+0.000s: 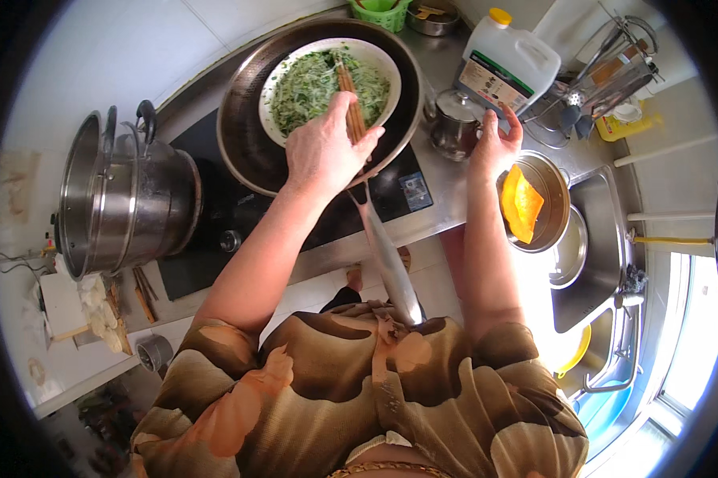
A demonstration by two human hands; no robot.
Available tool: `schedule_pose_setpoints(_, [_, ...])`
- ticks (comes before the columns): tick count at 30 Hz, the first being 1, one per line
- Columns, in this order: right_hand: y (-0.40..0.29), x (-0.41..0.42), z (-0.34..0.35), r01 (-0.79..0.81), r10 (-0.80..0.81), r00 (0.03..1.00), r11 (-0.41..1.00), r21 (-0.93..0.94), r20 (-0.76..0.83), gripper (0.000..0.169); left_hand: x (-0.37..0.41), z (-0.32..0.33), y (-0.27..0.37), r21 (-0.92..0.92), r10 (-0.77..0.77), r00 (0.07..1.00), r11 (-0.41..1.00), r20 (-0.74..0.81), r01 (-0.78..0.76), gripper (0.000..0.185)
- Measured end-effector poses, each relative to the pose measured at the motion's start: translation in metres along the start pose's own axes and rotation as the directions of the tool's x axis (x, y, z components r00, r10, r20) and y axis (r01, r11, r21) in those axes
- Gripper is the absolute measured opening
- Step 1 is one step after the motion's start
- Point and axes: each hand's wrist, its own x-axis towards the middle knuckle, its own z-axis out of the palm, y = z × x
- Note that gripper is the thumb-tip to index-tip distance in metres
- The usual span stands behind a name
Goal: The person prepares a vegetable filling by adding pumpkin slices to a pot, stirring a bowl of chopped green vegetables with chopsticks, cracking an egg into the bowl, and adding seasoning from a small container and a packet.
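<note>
My left hand [326, 146] grips a bundle of wooden chopsticks [348, 89]. Their tips stand in shredded pale and green vegetable [311, 98] that fills a white bowl [268, 122]. The bowl rests inside a dark wok [245, 128] whose long metal handle [388, 257] points towards my body. My right hand [496, 146] is raised beside a small lidded metal pot [451, 134], fingers apart and nothing visible between them; whether it touches the pot is unclear. Below that hand, a piece of orange pumpkin [520, 203] leans in a round metal pan [553, 197].
A tall steel steamer pot [132, 203] stands left on the black cooktop [335, 224]. A white plastic jug [502, 66] with yellow cap is at the back right, near a utensil rack [609, 77]. The steel sink [598, 239] holds another metal bowl [574, 251].
</note>
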Motion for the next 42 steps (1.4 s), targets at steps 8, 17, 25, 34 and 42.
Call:
schedule_pose_setpoints(8, [0.019, 0.015, -0.008, 0.057, -0.034, 0.991, 0.981, 0.187, -0.127, 0.021, 0.001, 0.009, -0.005, -0.002, -0.057, 0.997, 0.998, -0.049, 0.057, 0.053])
schedule_pose_setpoints(17, [-0.024, 0.021, 0.0, 0.071, -0.031, 0.983, 0.974, 0.215, -0.181, 0.019, 0.001, 0.007, 0.0, -0.003, -0.044, 0.999, 0.999, -0.033, 0.044, 0.054])
schedule_pose_setpoints(25, [-0.102, 0.034, 0.003, 0.196, -0.19, 0.981, 0.968, 0.159, -0.048, 0.015, 0.008, -0.008, 0.006, 0.174, -0.058, 0.986, 0.984, 0.159, 0.03, 0.057])
schedule_pose_setpoints(34, [-0.175, 0.006, 0.054, 0.158, -0.189, 0.967, 0.971, 0.18, 0.168, 0.017, 0.014, -0.015, -0.009, 0.084, -0.073, 0.988, 0.994, 0.133, 0.062, 0.058])
schedule_pose_setpoints(42, [-0.187, -0.01, 0.071, 0.135, -0.176, 0.959, 0.973, 0.189, 0.221, 0.018, 0.009, -0.013, -0.018, -0.163, -0.085, 0.973, 0.979, 0.216, 0.122, 0.053])
